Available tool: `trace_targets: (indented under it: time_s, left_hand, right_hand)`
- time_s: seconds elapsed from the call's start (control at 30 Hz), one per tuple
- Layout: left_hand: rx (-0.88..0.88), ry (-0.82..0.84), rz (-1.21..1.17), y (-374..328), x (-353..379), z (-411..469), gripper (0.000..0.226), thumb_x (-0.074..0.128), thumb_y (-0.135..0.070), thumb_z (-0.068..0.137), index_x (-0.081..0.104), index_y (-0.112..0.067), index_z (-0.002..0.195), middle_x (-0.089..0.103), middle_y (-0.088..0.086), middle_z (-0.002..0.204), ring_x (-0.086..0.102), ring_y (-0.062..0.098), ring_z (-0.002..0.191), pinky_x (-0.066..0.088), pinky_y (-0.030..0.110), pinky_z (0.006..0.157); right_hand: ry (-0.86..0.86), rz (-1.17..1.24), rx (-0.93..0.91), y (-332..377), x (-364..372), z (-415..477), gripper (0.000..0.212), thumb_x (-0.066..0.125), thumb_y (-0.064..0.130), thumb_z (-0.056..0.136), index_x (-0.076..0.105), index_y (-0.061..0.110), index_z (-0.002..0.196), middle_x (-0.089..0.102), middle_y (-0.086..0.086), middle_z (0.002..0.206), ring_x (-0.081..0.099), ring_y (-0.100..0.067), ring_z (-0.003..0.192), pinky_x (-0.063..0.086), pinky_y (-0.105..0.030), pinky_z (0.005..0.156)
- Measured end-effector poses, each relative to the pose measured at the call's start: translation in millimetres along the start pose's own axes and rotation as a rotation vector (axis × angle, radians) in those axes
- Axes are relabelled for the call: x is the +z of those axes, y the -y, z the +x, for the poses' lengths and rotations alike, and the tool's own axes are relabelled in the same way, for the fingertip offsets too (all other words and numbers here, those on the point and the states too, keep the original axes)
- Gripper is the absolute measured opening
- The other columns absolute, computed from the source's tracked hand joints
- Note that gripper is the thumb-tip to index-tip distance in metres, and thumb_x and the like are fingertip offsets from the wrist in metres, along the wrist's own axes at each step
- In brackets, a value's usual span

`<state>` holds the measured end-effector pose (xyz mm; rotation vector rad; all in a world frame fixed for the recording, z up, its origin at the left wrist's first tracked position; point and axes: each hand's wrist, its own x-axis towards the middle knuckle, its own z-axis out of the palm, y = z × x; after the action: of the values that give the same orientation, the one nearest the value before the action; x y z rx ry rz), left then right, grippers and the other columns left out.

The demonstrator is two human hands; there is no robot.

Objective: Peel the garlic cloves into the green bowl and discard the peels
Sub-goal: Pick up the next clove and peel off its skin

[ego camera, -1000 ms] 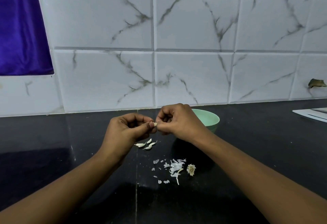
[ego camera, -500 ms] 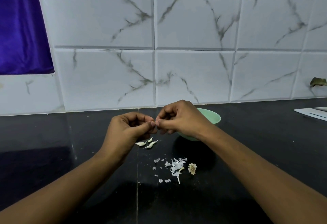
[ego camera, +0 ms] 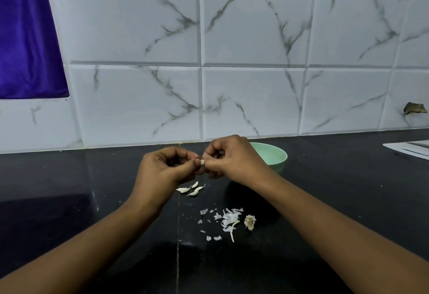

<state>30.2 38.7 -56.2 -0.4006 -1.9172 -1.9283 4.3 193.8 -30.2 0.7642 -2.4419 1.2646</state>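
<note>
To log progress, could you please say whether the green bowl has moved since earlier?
No; the green bowl stays just left of the same wall-tile seam.

The left hand (ego camera: 167, 170) and right hand (ego camera: 234, 159) meet above the counter (ego camera: 336, 189), pinching a clove (ego camera: 202, 162) between them. From that clove, the bowl (ego camera: 274, 156) stands at 3 o'clock, partly behind the right hand. Loose cloves (ego camera: 192, 189) lie near at 6 o'clock. The peels (ego camera: 228, 220) lie farther off at 5 o'clock, with a root stub (ego camera: 250, 221) just beside them at their 3 o'clock. The wall (ego camera: 253, 98) rises at 12 o'clock, a cloth (ego camera: 25, 38) hangs at 10 o'clock, and papers (ego camera: 408, 149) lie far out at 3 o'clock.
</note>
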Motion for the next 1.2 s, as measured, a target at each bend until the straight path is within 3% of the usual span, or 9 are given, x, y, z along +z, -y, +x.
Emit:
trace_targets:
  time_s: [0.07, 0.13, 0.33, 0.5, 0.67, 0.83, 1.0, 1.1, 1.2]
  left_hand:
    - [-0.03, -0.012, -0.053, -0.1, -0.3, 1.4, 0.01, 0.068, 0.003, 0.078, 0.066, -0.006, 0.074, 0.07, 0.009, 0.063, 0.069, 0.012, 0.061, 0.053, 0.018, 0.057]
    - [-0.041, -0.023, -0.062, 0.3, -1.3, 2.5, 0.01, 0.068, 0.003, 0.078, 0.066, -0.006, 0.074, 0.069, 0.008, 0.062, 0.069, 0.012, 0.062, 0.053, 0.018, 0.056]
    - [0.023, -0.02, 0.074, 0.7, -2.3, 0.2, 0.01, 0.075, -0.002, 0.073, 0.07, -0.01, 0.071, 0.071, 0.013, 0.066, 0.068, 0.016, 0.063, 0.056, 0.024, 0.062]
    - [0.101, -0.041, 0.203, 0.1, -1.7, -0.6, 0.014, 0.075, -0.001, 0.074, 0.07, -0.014, 0.071, 0.072, 0.007, 0.065, 0.068, 0.012, 0.061, 0.055, 0.021, 0.061]
    - [0.099, -0.039, 0.185, 1.0, -3.6, 0.5, 0.021, 0.075, 0.0, 0.075, 0.072, -0.018, 0.064, 0.072, 0.008, 0.065, 0.067, 0.013, 0.061, 0.054, 0.022, 0.06]
    - [0.11, -0.057, 0.158, 1.3, -2.2, 0.4, 0.016, 0.074, 0.002, 0.075, 0.07, -0.013, 0.069, 0.072, 0.007, 0.064, 0.067, 0.011, 0.061, 0.052, 0.018, 0.058]
    - [0.113, -0.058, 0.103, 1.0, -0.3, 0.0, 0.016, 0.073, 0.004, 0.075, 0.07, -0.011, 0.07, 0.071, 0.005, 0.063, 0.067, 0.009, 0.059, 0.052, 0.016, 0.057]
    - [0.095, -0.049, 0.038, 0.0, 0.1, 0.2, 0.014, 0.071, 0.004, 0.076, 0.069, -0.009, 0.071, 0.07, 0.006, 0.062, 0.067, 0.011, 0.061, 0.053, 0.017, 0.058]
    - [0.041, -0.04, -0.054, -0.4, 0.3, 1.5, 0.01, 0.068, 0.005, 0.078, 0.066, -0.004, 0.076, 0.07, 0.005, 0.063, 0.07, 0.011, 0.063, 0.053, 0.017, 0.057]
  right_hand:
    - [0.032, 0.251, 0.114, -1.8, -0.9, 2.2, 0.016, 0.062, 0.0, 0.083, 0.065, 0.009, 0.071, 0.066, -0.005, 0.061, 0.065, -0.015, 0.055, 0.054, -0.025, 0.054]
    - [0.044, 0.311, 0.145, -2.4, -3.6, 4.7, 0.014, 0.06, 0.001, 0.086, 0.066, 0.006, 0.074, 0.066, -0.005, 0.062, 0.066, -0.015, 0.056, 0.052, -0.022, 0.053]
    - [0.042, 0.131, 0.072, -0.3, -0.9, 2.1, 0.005, 0.068, 0.008, 0.082, 0.07, 0.004, 0.08, 0.072, -0.014, 0.073, 0.071, -0.02, 0.067, 0.052, -0.021, 0.056]
    - [0.025, -0.007, 0.012, 1.2, -0.5, 1.2, 0.005, 0.069, 0.009, 0.078, 0.071, 0.011, 0.074, 0.072, -0.008, 0.066, 0.071, -0.016, 0.063, 0.06, -0.03, 0.066]
    - [0.003, -0.037, -0.018, 1.5, 2.1, 1.1, 0.005, 0.068, 0.009, 0.077, 0.071, 0.012, 0.073, 0.072, -0.006, 0.067, 0.071, -0.013, 0.062, 0.06, -0.035, 0.069]
    - [-0.089, -0.107, -0.08, 4.2, 8.9, -2.7, 0.008, 0.07, 0.011, 0.075, 0.068, 0.017, 0.069, 0.068, 0.003, 0.06, 0.068, -0.006, 0.059, 0.057, -0.023, 0.065]
    - [-0.18, -0.253, -0.173, 3.6, 12.7, -3.5, 0.003, 0.07, 0.017, 0.076, 0.069, 0.017, 0.074, 0.053, 0.015, 0.053, 0.052, 0.003, 0.049, 0.038, -0.007, 0.053]
    - [-0.156, -0.1, -0.101, 1.2, 11.4, -2.1, 0.014, 0.069, 0.012, 0.077, 0.063, 0.019, 0.067, 0.059, 0.012, 0.054, 0.058, -0.001, 0.051, 0.048, -0.015, 0.056]
    - [-0.061, 0.32, 0.11, 0.4, 10.5, 0.5, 0.019, 0.061, 0.003, 0.083, 0.061, 0.013, 0.067, 0.064, 0.0, 0.058, 0.06, -0.01, 0.048, 0.053, -0.024, 0.051]
